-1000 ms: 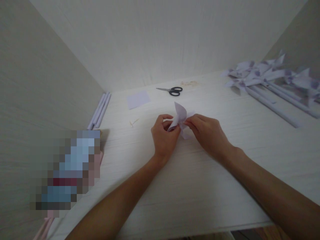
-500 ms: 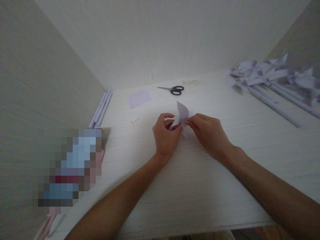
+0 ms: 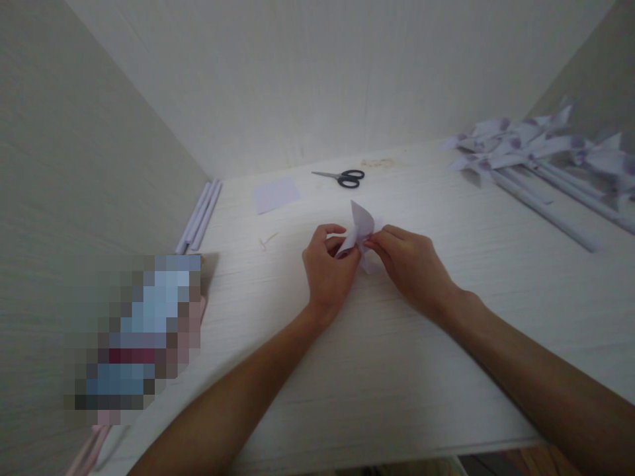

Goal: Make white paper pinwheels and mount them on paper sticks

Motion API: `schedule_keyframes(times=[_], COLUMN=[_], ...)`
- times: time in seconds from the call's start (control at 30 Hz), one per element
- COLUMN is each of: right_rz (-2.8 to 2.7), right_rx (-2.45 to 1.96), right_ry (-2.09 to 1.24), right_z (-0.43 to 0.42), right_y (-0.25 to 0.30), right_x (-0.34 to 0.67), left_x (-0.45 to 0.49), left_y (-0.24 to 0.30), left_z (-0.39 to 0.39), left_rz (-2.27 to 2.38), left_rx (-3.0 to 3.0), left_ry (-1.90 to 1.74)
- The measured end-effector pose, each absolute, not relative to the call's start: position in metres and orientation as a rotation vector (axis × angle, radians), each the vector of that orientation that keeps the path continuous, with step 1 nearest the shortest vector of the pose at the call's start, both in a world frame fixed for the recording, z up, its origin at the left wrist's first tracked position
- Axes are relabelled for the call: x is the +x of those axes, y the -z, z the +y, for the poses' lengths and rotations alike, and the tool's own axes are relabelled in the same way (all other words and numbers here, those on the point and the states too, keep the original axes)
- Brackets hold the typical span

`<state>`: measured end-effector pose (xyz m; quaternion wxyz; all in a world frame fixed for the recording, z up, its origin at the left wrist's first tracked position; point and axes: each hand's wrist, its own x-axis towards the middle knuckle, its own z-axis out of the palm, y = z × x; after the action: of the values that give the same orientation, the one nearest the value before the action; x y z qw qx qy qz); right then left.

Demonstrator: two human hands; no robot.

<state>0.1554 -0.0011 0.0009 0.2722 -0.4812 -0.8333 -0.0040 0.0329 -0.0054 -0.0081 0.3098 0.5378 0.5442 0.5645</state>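
Note:
Between my hands, above the middle of the white table, is a folded paper pinwheel (image 3: 363,221) of pale lilac paper, one curled blade pointing up. My left hand (image 3: 330,268) grips it from the left, with thumb and fingers curled round its blades. From the right, my right hand (image 3: 404,254) pinches near the pinwheel's centre with thumb and fingertips pressed together. Anything small inside that pinch is hidden. Behind the hands lie black-handled scissors (image 3: 350,178) and a flat lilac paper square (image 3: 276,196).
Several finished paper pinwheels on sticks (image 3: 526,145) are heaped at the back right. Rolled paper sticks (image 3: 201,215) lean along the left wall. A blurred-out item (image 3: 153,317) stands at the left. Thin pale scraps (image 3: 268,241) lie left of my hands on the table (image 3: 397,390).
Almost nothing differs. My right hand and wrist have shifted very slightly left, while the left hand keeps its hold on the pinwheel.

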Motion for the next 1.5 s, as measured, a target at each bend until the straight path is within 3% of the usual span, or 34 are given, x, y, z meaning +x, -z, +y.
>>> schedule_keyframes(times=[0.6,1.17,1.5], right_rz=[-2.374,-2.227,-2.061], right_rx=[-1.351,-1.218,-1.198], right_ry=[0.150,-0.082,0.011], right_z=[-0.0065,-0.0032,-0.0046], right_y=[-0.0081,-0.0010,-0.0002], right_x=[0.1544,0.1605,0.1562], left_x=[0.0319,0.0315,0.0309], left_y=[0.0088,0.0071,0.0093], left_z=[-0.0063,-0.0052,-0.0054], left_rz=[1.442,1.447,1.410], left_rx=[1.441,1.385,1.399], left_ry=[-1.491,-1.501,-1.485])
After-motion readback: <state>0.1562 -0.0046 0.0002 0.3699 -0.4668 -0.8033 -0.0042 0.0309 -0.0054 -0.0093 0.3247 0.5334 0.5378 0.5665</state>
